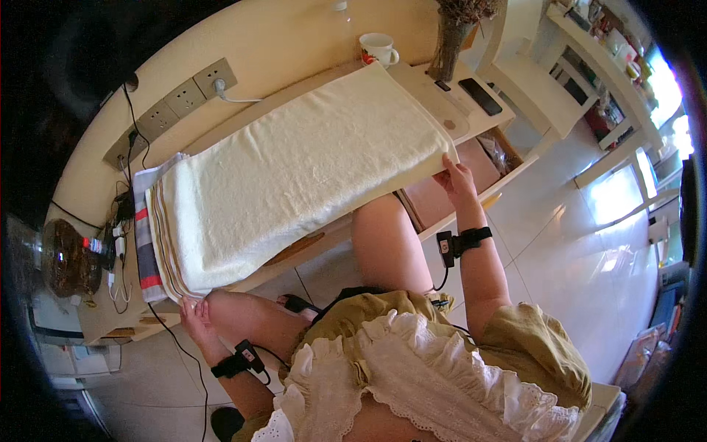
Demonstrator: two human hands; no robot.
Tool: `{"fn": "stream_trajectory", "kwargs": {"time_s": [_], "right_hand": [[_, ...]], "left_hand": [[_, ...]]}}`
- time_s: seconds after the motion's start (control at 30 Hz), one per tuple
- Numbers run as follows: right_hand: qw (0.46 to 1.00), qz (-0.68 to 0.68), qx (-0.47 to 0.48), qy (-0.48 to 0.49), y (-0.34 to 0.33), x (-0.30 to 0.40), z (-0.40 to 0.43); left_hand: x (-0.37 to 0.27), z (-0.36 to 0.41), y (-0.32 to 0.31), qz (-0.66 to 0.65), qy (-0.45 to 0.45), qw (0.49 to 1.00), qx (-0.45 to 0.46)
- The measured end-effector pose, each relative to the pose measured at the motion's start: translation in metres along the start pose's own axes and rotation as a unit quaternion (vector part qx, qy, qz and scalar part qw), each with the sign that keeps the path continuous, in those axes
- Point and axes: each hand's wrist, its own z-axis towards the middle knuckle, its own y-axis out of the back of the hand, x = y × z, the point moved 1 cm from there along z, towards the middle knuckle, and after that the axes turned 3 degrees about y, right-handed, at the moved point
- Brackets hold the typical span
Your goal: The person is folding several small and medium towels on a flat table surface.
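A cream towel (315, 166), folded into a long rectangle with brown stripes near its left end, lies across the desk. Its near left corner is pinched in my left hand (197, 320), beside my left knee. My right hand (457, 179) grips the near right corner, over the open drawer. Under the towel's left end, part of a grey and white cloth with red patches (148, 248) sticks out.
A mug (379, 50), a vase of dried flowers (448, 47) and a phone (480, 96) stand or lie behind and right. The open drawer (450, 177) juts out at right. Power sockets (185, 98) and cables line the wall; a dark bottle (70, 257) is far left.
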Motion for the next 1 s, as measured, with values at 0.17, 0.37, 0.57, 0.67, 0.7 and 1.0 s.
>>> {"fn": "stream_trajectory", "kwargs": {"time_s": [0.17, 0.37, 0.57, 0.67, 0.7, 1.0], "right_hand": [[0.995, -0.072, -0.047, 0.052, 0.002, 0.020, -0.014], [0.980, -0.022, -0.114, 0.159, 0.014, 0.024, -0.023], [0.974, 0.012, -0.166, 0.153, 0.028, 0.013, -0.025], [0.959, 0.024, -0.214, 0.184, 0.034, 0.018, -0.024], [0.953, 0.019, -0.232, 0.193, 0.039, 0.018, -0.023], [0.883, -0.379, -0.138, 0.239, 0.084, 0.029, 0.074]], "left_hand": [[-0.008, -0.015, 0.003, -0.047, -0.059, 0.997, 0.028], [-0.020, -0.022, 0.027, -0.076, -0.108, 0.990, 0.053], [-0.033, -0.058, 0.003, -0.026, -0.127, 0.989, 0.064], [-0.048, -0.075, -0.012, -0.022, -0.165, 0.985, 0.037], [-0.047, -0.073, -0.012, -0.024, -0.165, 0.985, 0.042], [-0.016, -0.055, 0.001, -0.010, -0.107, 0.994, 0.024]]}}
